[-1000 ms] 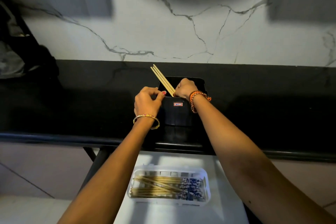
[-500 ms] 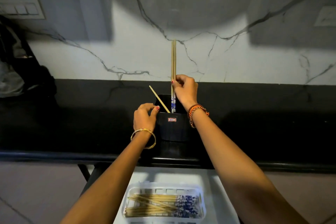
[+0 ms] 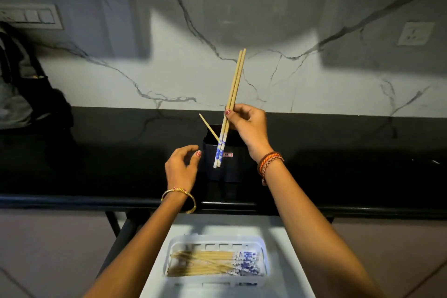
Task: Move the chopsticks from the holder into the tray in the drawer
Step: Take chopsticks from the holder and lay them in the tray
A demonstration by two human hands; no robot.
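Note:
My right hand [image 3: 249, 126] pinches a pair of bamboo chopsticks [image 3: 234, 84] with blue-patterned ends, lifted clear of the black holder [image 3: 229, 167] and tilted, tips up to the right. One more chopstick [image 3: 208, 127] leans out of the holder to the left. My left hand [image 3: 181, 168] hovers just left of the holder, fingers curled apart, holding nothing. Below, a white tray [image 3: 264, 249] in the open drawer [image 3: 290, 230] holds several chopsticks [image 3: 205, 264] lying sideways, blue ends to the right.
The holder stands on a black counter [image 3: 338, 164] against a marble wall. A dark bag [image 3: 21, 94] sits at the far left. A switch panel [image 3: 31, 16] and a socket [image 3: 414, 32] are on the wall.
My right hand has pulled the pair of chopsticks up out of the holder and tilted it. My left hand has come off the holder and opened.

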